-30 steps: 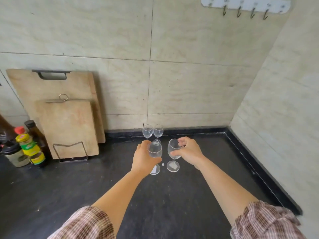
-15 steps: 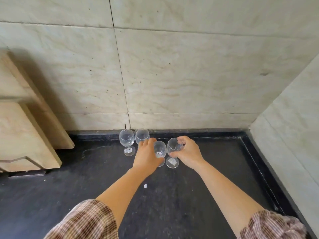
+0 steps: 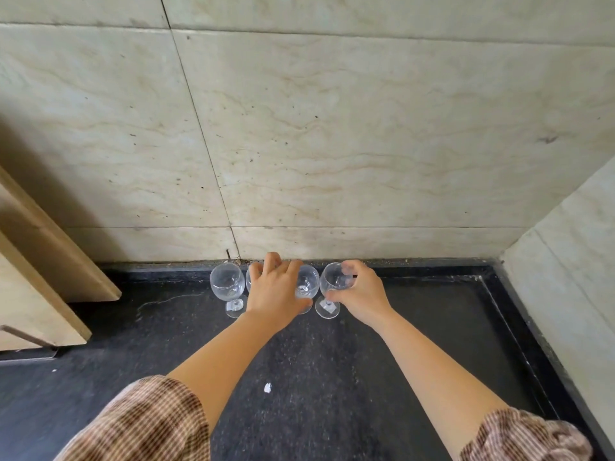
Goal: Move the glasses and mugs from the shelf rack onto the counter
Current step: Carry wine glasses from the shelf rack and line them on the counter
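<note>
Grip of the right hand [image 3: 361, 294] pinches the rightmost glass [image 3: 333, 278] by its bowl. It stands upright, stem vertical, on the table [image 3: 332, 377] at 12 o'clock. The left hand [image 3: 276, 294] curls round the neighbouring glass [image 3: 308, 281], which is also upright.

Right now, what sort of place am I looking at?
Most likely a home kitchen corner: a dark stone counter meets tiled walls, wooden cutting boards lean at the left, and stemmed wine glasses stand in a row by the back wall.
</note>
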